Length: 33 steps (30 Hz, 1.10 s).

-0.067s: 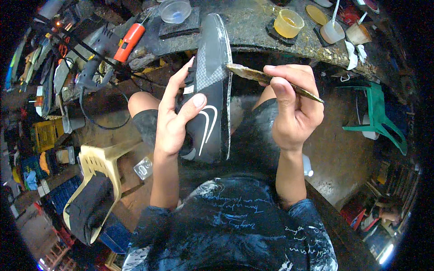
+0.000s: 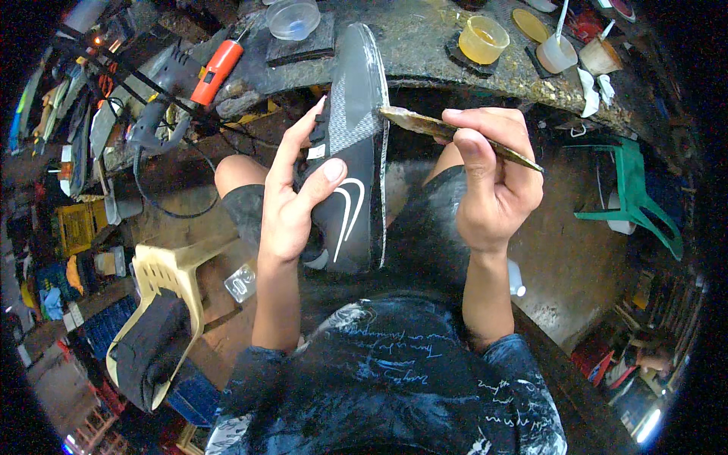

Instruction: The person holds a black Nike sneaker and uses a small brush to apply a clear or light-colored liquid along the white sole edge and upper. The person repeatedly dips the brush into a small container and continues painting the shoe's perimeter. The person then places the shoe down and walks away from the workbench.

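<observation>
My left hand point(image 2: 292, 197) is wrapped round a dark sneaker point(image 2: 355, 171), thumb on its side and fingers behind it. The toe points away from me, over the workbench edge. Along the right edge of the shoe runs a rough, whitish strip where the sole would join; I see no outsole there. Pinched in my right hand point(image 2: 497, 171) is a flat brush-like stick point(image 2: 425, 123), its frayed, crusted pale end touching or very near that edge, beside the mesh part. The stick's thin rear end sticks out to the right past my fingers.
On the bench point(image 2: 409, 57) stand a tub of amber liquid point(image 2: 484, 39), a lidded clear bowl point(image 2: 293, 19) and white cups point(image 2: 557, 54) with sticks. An orange tool point(image 2: 218, 72) and a corded grey heat gun point(image 2: 159, 114) lie left. A beige chair point(image 2: 163, 265) and green stool point(image 2: 633, 182) flank me.
</observation>
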{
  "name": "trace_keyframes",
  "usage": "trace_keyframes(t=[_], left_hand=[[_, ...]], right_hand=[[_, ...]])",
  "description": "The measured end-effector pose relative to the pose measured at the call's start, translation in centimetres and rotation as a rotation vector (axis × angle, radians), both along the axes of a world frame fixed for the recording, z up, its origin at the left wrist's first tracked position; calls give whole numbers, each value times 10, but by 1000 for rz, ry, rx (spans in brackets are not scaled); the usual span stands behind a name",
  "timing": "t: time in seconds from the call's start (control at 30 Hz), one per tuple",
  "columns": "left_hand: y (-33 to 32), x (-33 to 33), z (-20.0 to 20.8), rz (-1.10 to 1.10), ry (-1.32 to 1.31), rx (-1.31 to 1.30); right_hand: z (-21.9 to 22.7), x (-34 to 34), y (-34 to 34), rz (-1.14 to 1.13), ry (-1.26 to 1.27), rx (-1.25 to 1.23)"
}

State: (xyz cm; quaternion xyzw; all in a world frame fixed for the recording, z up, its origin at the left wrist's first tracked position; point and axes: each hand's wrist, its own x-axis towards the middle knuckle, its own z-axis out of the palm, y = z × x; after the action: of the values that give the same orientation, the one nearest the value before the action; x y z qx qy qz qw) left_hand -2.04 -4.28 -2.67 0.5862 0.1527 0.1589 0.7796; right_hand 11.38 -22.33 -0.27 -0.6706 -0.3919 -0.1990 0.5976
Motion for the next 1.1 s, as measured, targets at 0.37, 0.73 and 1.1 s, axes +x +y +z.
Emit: trace_keyframes(t=[0.37, 0.73, 1.1], left_hand=[[1, 0, 3, 27, -29, -207], [31, 16, -16, -261, -112, -955], [-2, 15, -29, 156, -99, -213]], right_hand=[[-13, -2, 7, 55, 302, 338], [-39, -20, -7, 414, -47, -134], [-42, -20, 16, 210, -24, -70]])
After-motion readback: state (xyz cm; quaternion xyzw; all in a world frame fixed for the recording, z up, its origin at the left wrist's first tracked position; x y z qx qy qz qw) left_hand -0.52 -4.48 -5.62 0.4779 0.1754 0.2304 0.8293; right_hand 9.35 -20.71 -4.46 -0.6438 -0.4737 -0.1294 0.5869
